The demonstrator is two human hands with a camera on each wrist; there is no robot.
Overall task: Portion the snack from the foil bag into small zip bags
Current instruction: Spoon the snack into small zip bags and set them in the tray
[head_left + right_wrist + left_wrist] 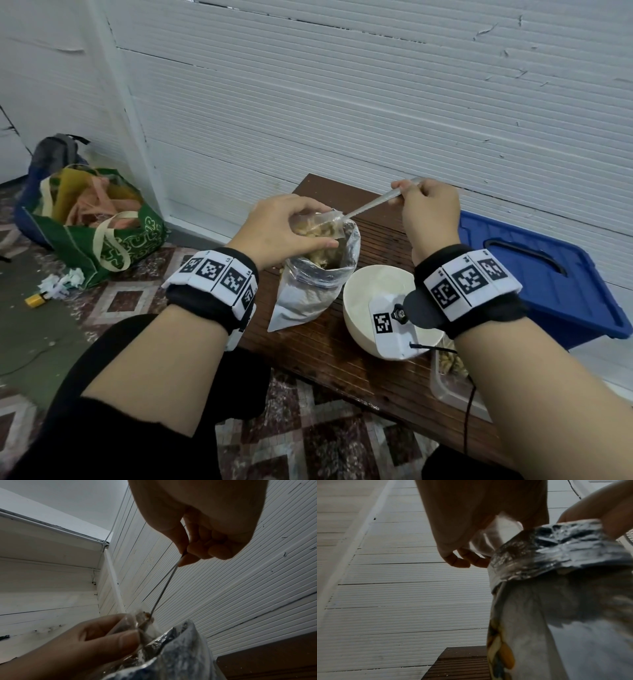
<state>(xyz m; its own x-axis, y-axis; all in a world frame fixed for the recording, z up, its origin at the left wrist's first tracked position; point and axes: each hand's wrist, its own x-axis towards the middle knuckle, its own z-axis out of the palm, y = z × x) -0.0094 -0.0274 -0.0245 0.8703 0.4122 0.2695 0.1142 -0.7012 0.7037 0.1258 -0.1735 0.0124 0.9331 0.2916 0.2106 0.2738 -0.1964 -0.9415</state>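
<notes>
While the small zip bag (320,226), already holding pale snack pieces, hangs at frame centre just above the mouth of the upright foil bag (310,291), the left hand (281,228) pinches it and the right hand (428,212) grips a metal spoon (371,204) whose tip enters its opening. Filling looks underway; next, withdraw the spoon without spilling and scoop again or seal. A white bowl (363,291) sits just right of the foil bag.

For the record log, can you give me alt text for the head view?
The left hand holds a small zip bag open over the foil bag while the right hand tips a metal spoon into it. A white bowl sits beside the foil bag on a dark wooden table.
</notes>
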